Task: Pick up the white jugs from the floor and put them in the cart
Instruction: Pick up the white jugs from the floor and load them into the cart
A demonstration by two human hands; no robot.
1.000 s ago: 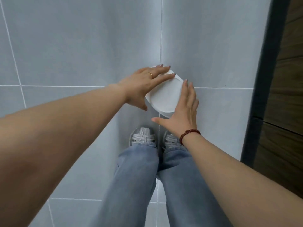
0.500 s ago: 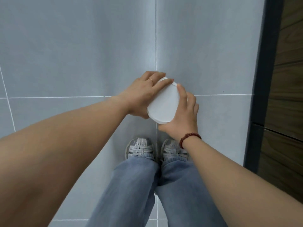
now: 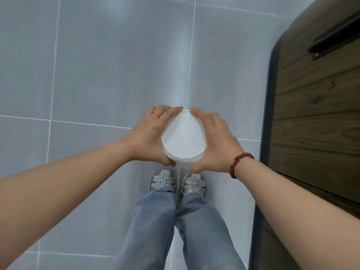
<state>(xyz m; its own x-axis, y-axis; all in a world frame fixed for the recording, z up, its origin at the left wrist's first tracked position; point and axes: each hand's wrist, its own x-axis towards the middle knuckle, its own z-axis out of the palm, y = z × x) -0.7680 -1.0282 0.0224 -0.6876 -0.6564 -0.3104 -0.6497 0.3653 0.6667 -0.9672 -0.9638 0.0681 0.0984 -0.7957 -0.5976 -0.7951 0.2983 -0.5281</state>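
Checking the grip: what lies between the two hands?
The white jug, gripped at its sides by the left hand and right hand, in the head view.

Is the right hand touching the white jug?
Touching. The head view shows the right hand wrapped against the side of the white jug, with no gap between them.

Smooth, matt white plastic on the white jug point(image 3: 183, 137), slightly translucent at its lower wall. Smooth grey tile with a soft sheen across the floor point(image 3: 97, 65), thin white grout between. Matt, grained dark wood on the cabinet point(image 3: 315, 123). Faded denim jeans point(image 3: 153, 221), woven cloth shoes point(image 3: 161, 180), glossy red-brown bead bracelet point(image 3: 240, 162), gold-coloured metal ring point(image 3: 155, 114).
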